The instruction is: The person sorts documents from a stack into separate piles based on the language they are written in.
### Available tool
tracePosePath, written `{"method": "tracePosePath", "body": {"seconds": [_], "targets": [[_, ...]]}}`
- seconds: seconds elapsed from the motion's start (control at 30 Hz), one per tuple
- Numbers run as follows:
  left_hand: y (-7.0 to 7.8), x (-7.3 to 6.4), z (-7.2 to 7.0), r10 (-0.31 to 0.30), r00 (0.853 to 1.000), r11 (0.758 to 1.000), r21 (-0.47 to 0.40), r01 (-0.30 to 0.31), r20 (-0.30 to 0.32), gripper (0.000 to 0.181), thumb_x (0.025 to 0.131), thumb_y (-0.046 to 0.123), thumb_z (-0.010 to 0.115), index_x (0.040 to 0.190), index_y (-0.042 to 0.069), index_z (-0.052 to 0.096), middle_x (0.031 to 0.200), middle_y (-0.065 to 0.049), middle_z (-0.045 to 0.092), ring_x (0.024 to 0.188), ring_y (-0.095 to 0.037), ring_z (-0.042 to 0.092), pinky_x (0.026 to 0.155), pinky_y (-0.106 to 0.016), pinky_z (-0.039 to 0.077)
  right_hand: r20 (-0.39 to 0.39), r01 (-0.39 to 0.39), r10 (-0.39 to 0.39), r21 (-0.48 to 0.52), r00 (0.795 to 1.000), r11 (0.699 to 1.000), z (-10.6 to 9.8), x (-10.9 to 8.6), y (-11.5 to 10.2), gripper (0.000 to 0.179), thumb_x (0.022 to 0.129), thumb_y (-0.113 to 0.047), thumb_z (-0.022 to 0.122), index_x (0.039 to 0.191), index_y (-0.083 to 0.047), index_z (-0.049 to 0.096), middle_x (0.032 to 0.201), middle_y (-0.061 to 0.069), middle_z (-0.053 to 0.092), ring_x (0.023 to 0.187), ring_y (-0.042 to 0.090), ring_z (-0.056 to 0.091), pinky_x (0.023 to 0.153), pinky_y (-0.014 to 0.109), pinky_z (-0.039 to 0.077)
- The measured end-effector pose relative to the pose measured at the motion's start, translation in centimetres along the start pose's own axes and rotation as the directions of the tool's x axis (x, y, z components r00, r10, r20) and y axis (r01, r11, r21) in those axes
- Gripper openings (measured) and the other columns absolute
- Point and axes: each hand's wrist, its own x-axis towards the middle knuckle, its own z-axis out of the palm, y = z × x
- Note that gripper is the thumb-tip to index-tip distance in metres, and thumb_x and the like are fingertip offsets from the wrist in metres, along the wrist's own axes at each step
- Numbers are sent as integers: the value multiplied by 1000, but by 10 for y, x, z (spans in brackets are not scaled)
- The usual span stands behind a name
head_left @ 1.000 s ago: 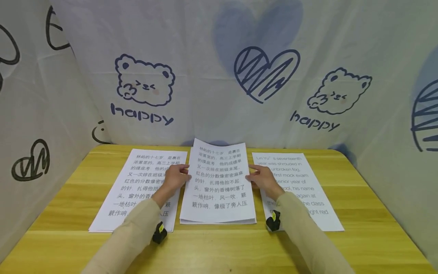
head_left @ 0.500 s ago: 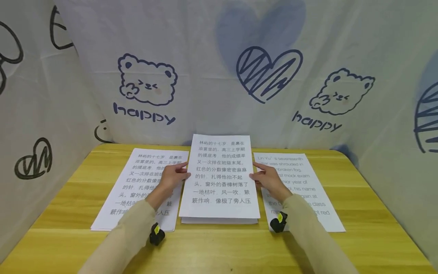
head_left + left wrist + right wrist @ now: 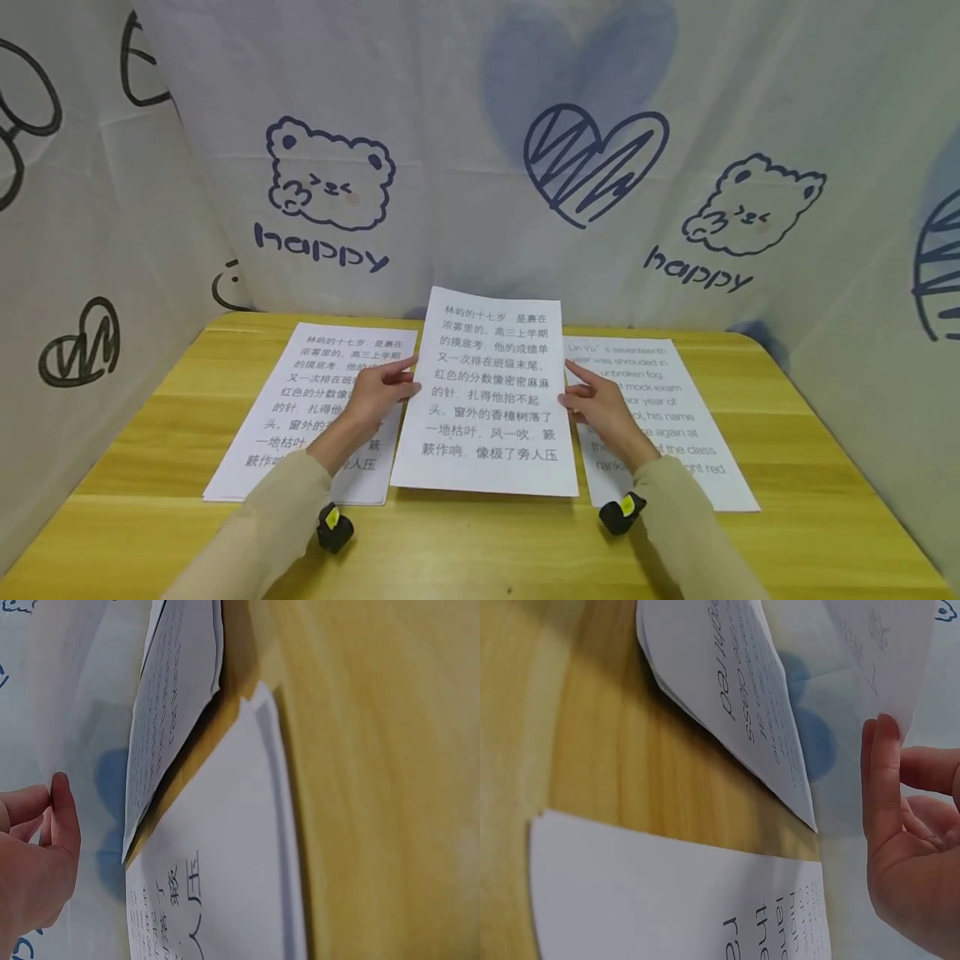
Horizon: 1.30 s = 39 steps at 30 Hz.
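Between my two hands hangs a white sheet of paper [image 3: 487, 400] printed with large Chinese characters. My left hand [image 3: 367, 404] pinches its left edge and my right hand [image 3: 603, 408] pinches its right edge, each between thumb and fingers. The sheet is raised above the table, and in the head view it hides the middle paper stack. Both wrist views show that middle stack [image 3: 705, 667], whose top page carries English text. Below my left forearm lies a left paper stack [image 3: 315, 367] with Chinese text. A right paper stack [image 3: 675, 417] with English text lies partly under my right hand.
The papers lie on a yellow wood-grain table [image 3: 480, 550]. A white cloth backdrop [image 3: 450, 125] with bear and heart drawings hangs behind it and at both sides. Small black devices with yellow marks, such as this wrist device [image 3: 333, 527], sit on both wrists.
Both hands have lifted the sheet off the middle stack, up and toward me. The stack's front edge, visible earlier beneath the sheet, is now hidden in the head view. The view has shifted slightly.
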Motion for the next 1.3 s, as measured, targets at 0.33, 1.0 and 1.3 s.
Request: {"method": "tracePosePath", "body": {"seconds": [0.33,1.0,1.3], "targets": [[-6,-8,-16,-8,999,996,94,3,50,51,90,3,64,139,4,50,117,-15,55,104,-25,57,90,-30,50,-5,20,-20,9,1000,1000,13,-7,-5,57,90,1,63,144,-3,44,115,20,59,83,15,62,74,30,55],[-11,-22,-71,-47,997,984,168,58,-66,52,95,13,61,144,5,45,121,-14,55,105,-22,53,81,-19,47,-43,51,-48,57,998,997,78,-6,-21,50,89,-2,66,137,-6,54,104,13,61,83,19,61,66,28,56],[-18,-26,-97,-39,993,982,177,58,-111,52,95,11,60,144,2,44,119,-15,56,101,-21,53,73,-13,47,6,85,-85,47,996,995,109,-4,-29,50,89,-3,65,138,-5,53,99,11,61,77,17,61,64,28,56]]}}
